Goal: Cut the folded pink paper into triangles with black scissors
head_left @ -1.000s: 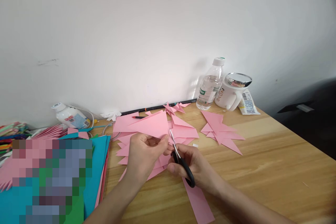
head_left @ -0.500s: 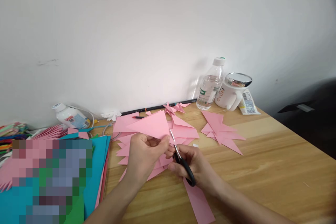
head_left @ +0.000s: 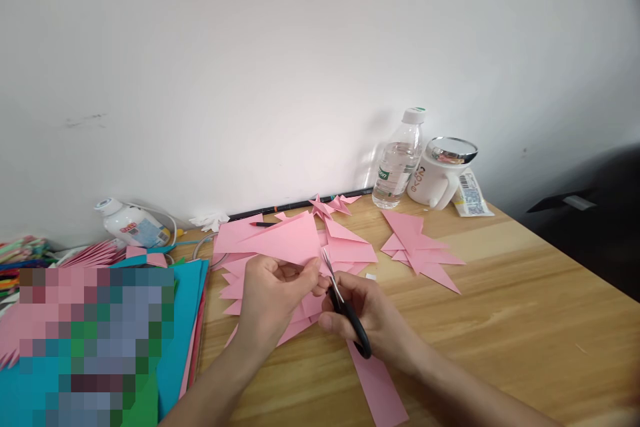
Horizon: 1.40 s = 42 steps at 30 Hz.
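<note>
My left hand (head_left: 273, 297) pinches a folded pink paper triangle (head_left: 287, 240) by its near edge and holds it just above the table. My right hand (head_left: 373, 320) grips black-handled scissors (head_left: 345, 310), whose blades point up and touch the triangle's right corner. Under both hands lies a loose pile of pink paper pieces (head_left: 345, 250). A long pink strip (head_left: 377, 387) lies on the wood below my right wrist.
A second cluster of pink triangles (head_left: 420, 253) lies to the right. A water bottle (head_left: 397, 160), a white mug (head_left: 440, 177) and a labelled packet (head_left: 470, 195) stand at the wall. Coloured paper sheets (head_left: 190, 307) and a white glue bottle (head_left: 130, 223) are on the left.
The pink triangle has tilted a little in my left hand; the scissors stay at its right corner. The view has shifted slightly.
</note>
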### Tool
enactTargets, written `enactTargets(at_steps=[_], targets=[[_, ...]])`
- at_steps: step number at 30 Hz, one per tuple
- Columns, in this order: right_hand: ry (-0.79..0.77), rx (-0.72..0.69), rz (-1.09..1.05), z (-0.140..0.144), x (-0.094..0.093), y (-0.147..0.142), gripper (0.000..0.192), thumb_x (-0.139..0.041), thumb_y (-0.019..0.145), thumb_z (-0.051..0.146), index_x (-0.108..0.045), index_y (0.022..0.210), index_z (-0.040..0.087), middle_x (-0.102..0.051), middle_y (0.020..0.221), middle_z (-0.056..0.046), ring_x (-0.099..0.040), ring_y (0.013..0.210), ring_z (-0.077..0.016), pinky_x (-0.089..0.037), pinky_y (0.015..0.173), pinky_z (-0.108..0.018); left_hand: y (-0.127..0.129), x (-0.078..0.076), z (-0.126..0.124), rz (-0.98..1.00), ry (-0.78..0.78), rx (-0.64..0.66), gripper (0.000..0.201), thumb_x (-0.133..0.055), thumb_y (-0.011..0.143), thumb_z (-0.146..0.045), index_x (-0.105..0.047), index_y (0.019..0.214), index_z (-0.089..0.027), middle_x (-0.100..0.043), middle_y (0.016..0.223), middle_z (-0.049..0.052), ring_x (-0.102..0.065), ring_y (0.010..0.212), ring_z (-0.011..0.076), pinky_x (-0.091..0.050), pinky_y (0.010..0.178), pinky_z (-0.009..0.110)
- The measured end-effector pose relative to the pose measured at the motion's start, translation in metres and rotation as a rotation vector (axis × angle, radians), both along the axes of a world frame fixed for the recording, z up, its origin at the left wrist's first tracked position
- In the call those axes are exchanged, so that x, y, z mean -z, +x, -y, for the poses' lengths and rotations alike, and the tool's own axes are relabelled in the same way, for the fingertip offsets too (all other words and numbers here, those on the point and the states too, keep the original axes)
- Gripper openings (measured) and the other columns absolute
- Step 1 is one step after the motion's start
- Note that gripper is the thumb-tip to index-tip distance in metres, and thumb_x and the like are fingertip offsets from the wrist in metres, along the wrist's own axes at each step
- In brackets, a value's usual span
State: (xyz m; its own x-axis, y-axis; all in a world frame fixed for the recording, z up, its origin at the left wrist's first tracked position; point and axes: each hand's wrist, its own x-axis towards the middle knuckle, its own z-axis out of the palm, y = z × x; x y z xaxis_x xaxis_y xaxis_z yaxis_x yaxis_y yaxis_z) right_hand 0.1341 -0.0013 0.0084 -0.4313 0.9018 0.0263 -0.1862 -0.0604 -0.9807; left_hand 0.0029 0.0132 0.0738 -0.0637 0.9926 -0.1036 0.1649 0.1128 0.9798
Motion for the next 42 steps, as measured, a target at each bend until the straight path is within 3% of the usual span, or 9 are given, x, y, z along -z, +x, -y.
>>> enactTargets(at_steps=[12, 18, 31, 42], targets=[[-0.023, -0.002, -0.003, 0.0006, -0.0018, -0.0011, 0.038, -0.073, 0.063, 0.037, -0.041, 0.062, 0.017, -0.038, 0.055, 0.007, -0.029, 0.050, -0.0059, -0.023, 0.046, -0.020, 0.0004, -0.0020, 0.0005, -0.013, -0.028, -0.015, 0.017, -0.064, 0.064, -0.019, -0.062, 0.049, -0.012, -0.067, 0.050, 0.003, -0.063, 0.047, 0.0150, -0.054, 0.051, 0.021], [-0.020, -0.004, -0.021, -0.0003, 0.0008, -0.0005, 0.034, -0.073, 0.063, 0.035, -0.046, 0.072, 0.016, -0.037, 0.055, 0.007, -0.030, 0.050, -0.0059, -0.024, 0.046, -0.020, 0.0015, -0.0024, 0.0008, -0.032, -0.034, -0.025, 0.017, -0.065, 0.063, -0.021, -0.062, 0.049, -0.013, -0.067, 0.050, 0.003, -0.064, 0.048, 0.0157, -0.054, 0.051, 0.021], [-0.013, -0.008, -0.006, 0.0001, -0.0038, 0.0001, 0.034, -0.074, 0.061, 0.035, -0.049, 0.073, 0.016, -0.039, 0.055, 0.007, -0.032, 0.049, -0.0062, -0.026, 0.046, -0.019, 0.0021, -0.0051, 0.0013, -0.043, -0.047, -0.041, 0.017, -0.065, 0.062, -0.021, -0.063, 0.047, -0.012, -0.068, 0.051, 0.005, -0.064, 0.048, 0.0168, -0.054, 0.052, 0.022], [0.018, 0.007, 0.017, 0.0004, 0.0052, -0.0005, 0.035, -0.073, 0.062, 0.040, -0.053, 0.077, 0.016, -0.041, 0.054, 0.007, -0.034, 0.048, -0.0064, -0.027, 0.045, -0.019, 0.0013, -0.0034, 0.0010, -0.041, -0.050, -0.021, 0.018, -0.063, 0.062, -0.022, -0.063, 0.047, -0.013, -0.067, 0.050, 0.005, -0.064, 0.047, 0.0175, -0.054, 0.051, 0.024]])
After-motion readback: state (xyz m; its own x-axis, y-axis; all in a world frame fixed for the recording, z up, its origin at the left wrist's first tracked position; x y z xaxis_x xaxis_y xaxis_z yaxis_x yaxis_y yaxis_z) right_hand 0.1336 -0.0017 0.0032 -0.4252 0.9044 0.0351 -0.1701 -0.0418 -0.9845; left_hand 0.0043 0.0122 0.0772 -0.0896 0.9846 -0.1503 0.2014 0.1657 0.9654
